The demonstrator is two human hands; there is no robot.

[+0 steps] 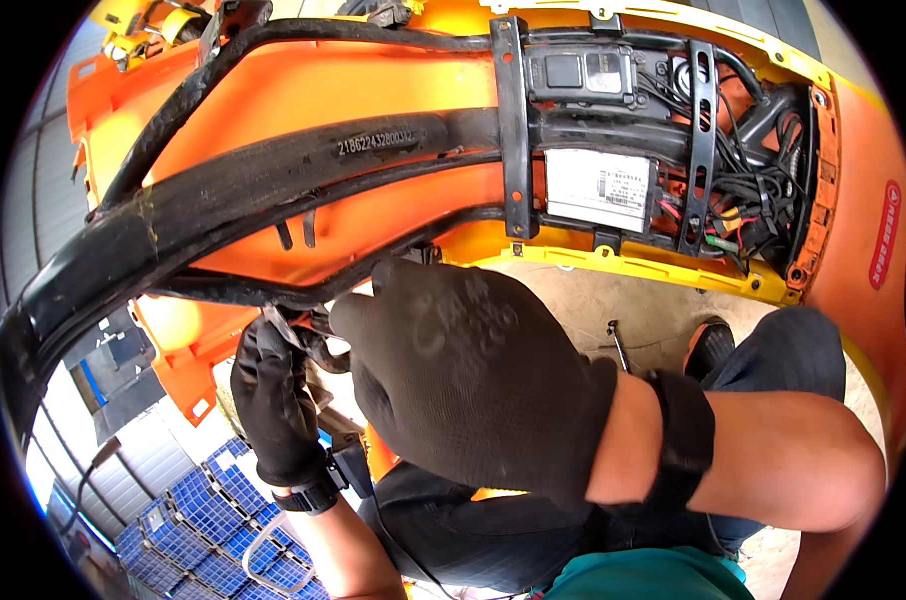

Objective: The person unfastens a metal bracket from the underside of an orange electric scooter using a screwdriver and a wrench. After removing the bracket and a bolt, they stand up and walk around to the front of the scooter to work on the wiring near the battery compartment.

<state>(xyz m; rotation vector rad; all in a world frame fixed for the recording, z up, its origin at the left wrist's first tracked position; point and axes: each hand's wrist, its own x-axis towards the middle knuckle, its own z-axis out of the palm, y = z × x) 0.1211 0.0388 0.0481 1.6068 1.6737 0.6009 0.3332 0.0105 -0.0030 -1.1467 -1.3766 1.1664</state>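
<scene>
My left hand, in a dark work glove, is below the black tubular frame of a scooter-like vehicle. Its fingers are closed around a small metallic part under the lower tube, too covered to name. Close beside it, my right hand, gloved too, shows its back, with the fingers curled in toward the same spot. Whatever the right fingers grip is hidden behind the hand. The lower black tube runs just above both hands. Orange body panels lie behind the frame.
At the right end of the frame are a black module, a white labelled box and bundled wires. A yellow edge panel borders them. A metal tool lies near a shoe. Blue crates stand lower left.
</scene>
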